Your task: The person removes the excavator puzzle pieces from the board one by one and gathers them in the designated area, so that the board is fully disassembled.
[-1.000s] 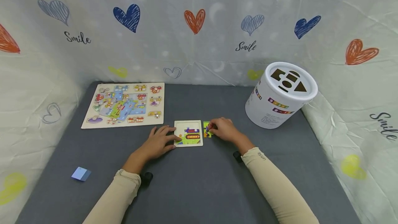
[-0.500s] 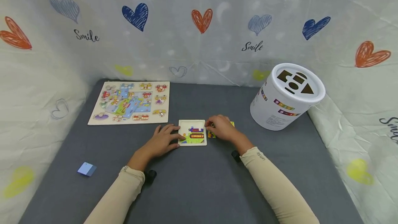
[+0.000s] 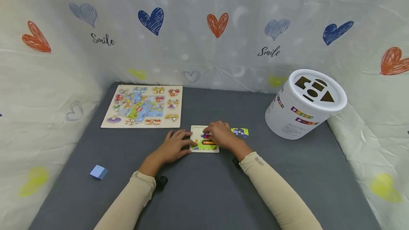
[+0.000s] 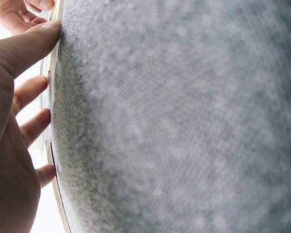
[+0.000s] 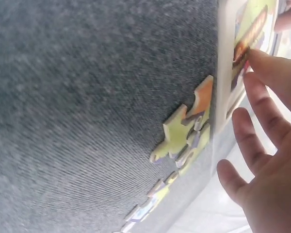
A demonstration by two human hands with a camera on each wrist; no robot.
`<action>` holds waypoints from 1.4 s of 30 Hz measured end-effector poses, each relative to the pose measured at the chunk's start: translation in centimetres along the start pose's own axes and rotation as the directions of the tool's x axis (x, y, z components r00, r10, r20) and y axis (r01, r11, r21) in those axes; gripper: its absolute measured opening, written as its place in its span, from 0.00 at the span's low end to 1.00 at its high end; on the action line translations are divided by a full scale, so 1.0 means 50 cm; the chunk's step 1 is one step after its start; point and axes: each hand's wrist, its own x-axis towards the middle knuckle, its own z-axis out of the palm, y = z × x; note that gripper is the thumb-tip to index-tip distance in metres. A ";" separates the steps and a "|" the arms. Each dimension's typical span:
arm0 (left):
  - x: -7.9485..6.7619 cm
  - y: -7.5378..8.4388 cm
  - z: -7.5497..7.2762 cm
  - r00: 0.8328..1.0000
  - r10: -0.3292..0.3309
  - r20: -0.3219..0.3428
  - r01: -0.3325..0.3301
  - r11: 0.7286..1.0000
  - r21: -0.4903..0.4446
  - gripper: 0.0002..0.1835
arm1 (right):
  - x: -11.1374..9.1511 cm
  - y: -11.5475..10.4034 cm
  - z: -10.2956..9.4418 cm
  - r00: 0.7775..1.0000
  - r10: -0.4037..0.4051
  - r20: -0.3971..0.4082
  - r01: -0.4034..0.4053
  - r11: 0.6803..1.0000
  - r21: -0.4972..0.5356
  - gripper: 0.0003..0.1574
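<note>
A small square wooden puzzle tray (image 3: 196, 130) lies at the middle of the table, its lower part filled with joined pieces showing a colourful vehicle. My left hand (image 3: 172, 148) rests at its left side, fingers spread and fairly straight, fingertips on the rim. Over the tray's upper right is my right hand (image 3: 221, 136), thumb and index finger pinching a puzzle piece mostly hidden by them. In the right wrist view, the thumb tip is right at the picture inside the tray. Loose green and yellow puzzle pieces (image 3: 241, 132) lie just right of the tray.
A larger wooden puzzle board (image 3: 110, 125) with several vehicle pieces lies at the back left. At the back right stands a white bucket (image 3: 284, 120) with shaped holes in its lid. A small blue block (image 3: 98, 172) sits at the left. Behind hangs a heart-printed cloth (image 3: 179, 52).
My right hand has moved left from the loose pieces to over the tray, carrying a piece. The left hand stays at the tray's side. The head view has shifted left.
</note>
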 end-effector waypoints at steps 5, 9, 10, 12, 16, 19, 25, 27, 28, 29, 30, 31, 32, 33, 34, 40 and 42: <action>0.012 0.000 -0.001 1.000 0.011 -0.013 -0.011 1.000 0.013 0.17 | -0.004 0.001 -0.015 1.000 0.020 0.004 -0.019 1.000 -0.006 0.18; 0.017 0.000 -0.001 1.000 0.022 -0.013 -0.022 1.000 0.012 0.17 | -0.004 0.003 -0.019 1.000 0.029 -0.005 -0.029 1.000 0.011 0.17; 0.017 0.001 -0.001 1.000 0.024 -0.010 -0.024 1.000 0.012 0.17 | -0.004 0.004 -0.018 0.999 0.029 -0.012 -0.029 0.999 0.016 0.17; 0.018 0.002 -0.001 0.999 0.030 -0.013 -0.029 1.000 0.010 0.17 | -0.005 0.006 -0.015 0.999 0.029 -0.032 -0.028 0.999 0.026 0.16; 0.017 0.005 0.001 1.000 0.027 -0.009 -0.027 1.000 0.004 0.17 | -0.008 0.011 -0.008 0.997 0.021 -0.070 -0.017 0.999 0.047 0.15; 0.017 0.007 0.002 1.000 0.030 -0.004 -0.030 1.000 -0.004 0.17 | -0.013 0.012 -0.006 0.996 0.017 -0.083 -0.012 0.998 0.060 0.13; 0.015 0.009 0.009 0.999 0.033 -0.004 -0.033 0.999 -0.006 0.17 | -0.020 0.013 -0.011 0.994 0.036 -0.103 -0.021 0.990 0.138 0.06; 0.015 0.009 0.012 0.999 0.033 -0.006 -0.033 0.999 -0.004 0.17 | -0.021 0.013 -0.014 0.994 0.040 -0.105 -0.023 0.987 0.161 0.05; 0.015 0.008 0.013 0.999 0.033 -0.005 -0.033 0.999 -0.004 0.17 | -0.023 0.013 -0.015 0.994 0.041 -0.103 -0.023 0.985 0.172 0.05; 0.015 0.008 0.015 0.999 0.033 -0.005 -0.033 0.999 -0.003 0.17 | -0.024 0.013 -0.017 0.994 0.044 -0.101 -0.024 0.982 0.185 0.04; 0.015 0.008 0.017 0.999 0.035 -0.004 -0.035 0.999 -0.004 0.17 | -0.026 0.013 -0.019 0.994 0.047 -0.098 -0.028 0.981 0.194 0.04; 0.015 0.008 0.018 0.999 0.033 -0.001 -0.033 0.999 -0.004 0.17 | -0.028 0.014 -0.021 0.994 0.051 -0.096 -0.030 0.978 0.206 0.04; 0.015 0.008 0.019 1.000 0.029 0.002 -0.029 1.000 -0.005 0.17 | -0.030 0.016 -0.024 0.994 0.056 -0.093 -0.035 0.976 0.217 0.04; 0.015 0.007 0.020 1.000 0.026 0.003 -0.026 1.000 -0.004 0.17 | -0.033 0.019 -0.027 0.994 0.059 -0.094 -0.037 0.974 0.222 0.05; 0.014 0.007 0.021 1.000 0.026 0.000 -0.026 1.000 -0.004 0.17 | -0.037 0.022 -0.030 0.994 0.064 -0.093 -0.041 0.973 0.228 0.05; 0.005 0.002 0.016 1.000 0.008 -0.017 -0.009 1.000 -0.004 0.17 | -0.059 0.060 -0.052 0.989 0.081 -0.122 -0.049 0.968 0.244 0.05; -0.001 -0.002 0.011 1.000 -0.002 -0.023 0.002 1.000 -0.002 0.17 | -0.067 0.075 -0.058 0.988 0.077 -0.135 -0.042 0.969 0.245 0.05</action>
